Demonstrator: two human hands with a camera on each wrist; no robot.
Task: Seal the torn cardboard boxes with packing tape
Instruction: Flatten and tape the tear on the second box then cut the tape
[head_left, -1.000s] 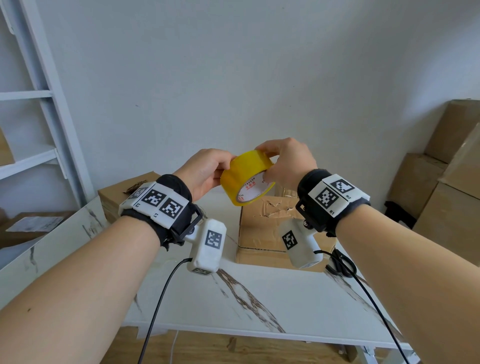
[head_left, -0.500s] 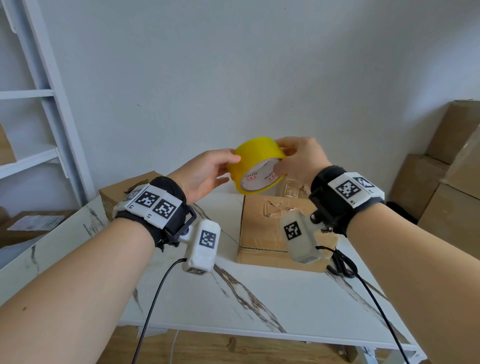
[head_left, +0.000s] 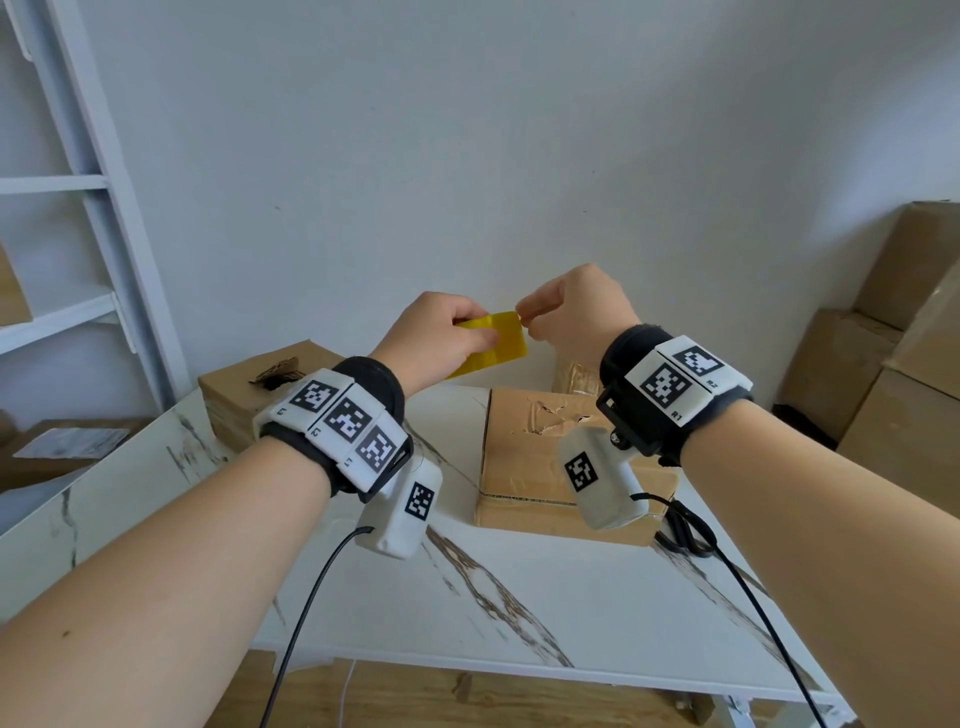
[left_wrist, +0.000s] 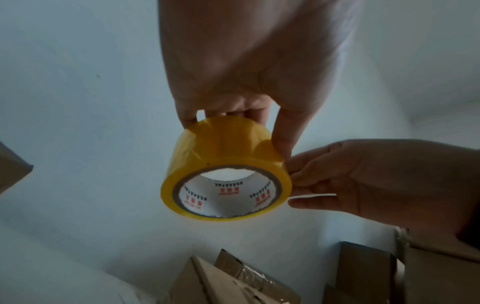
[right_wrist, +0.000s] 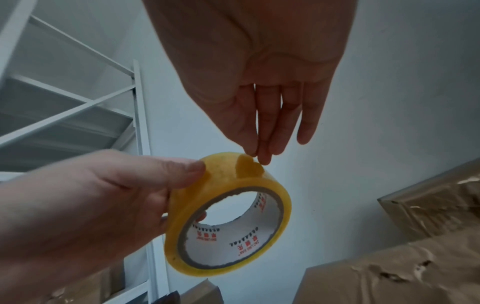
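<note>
My left hand grips a yellow packing tape roll in the air above the table, thumb on the outer face and fingers in the core. My right hand pinches the lifted loose end of the tape at the roll's top edge with thumb and fingertips. In the left wrist view the roll sits between both hands. Below them a torn cardboard box lies flat on the marble table, its top ripped near the far edge.
A second torn box stands at the table's back left corner. Black scissors lie right of the flat box. Stacked cardboard boxes fill the right side. A white shelf frame stands at the left. Cables hang from both wrists.
The roll has turned from showing its open core to edge-on and risen slightly. My right hand left the roll's rim and now pinches the tape end.
</note>
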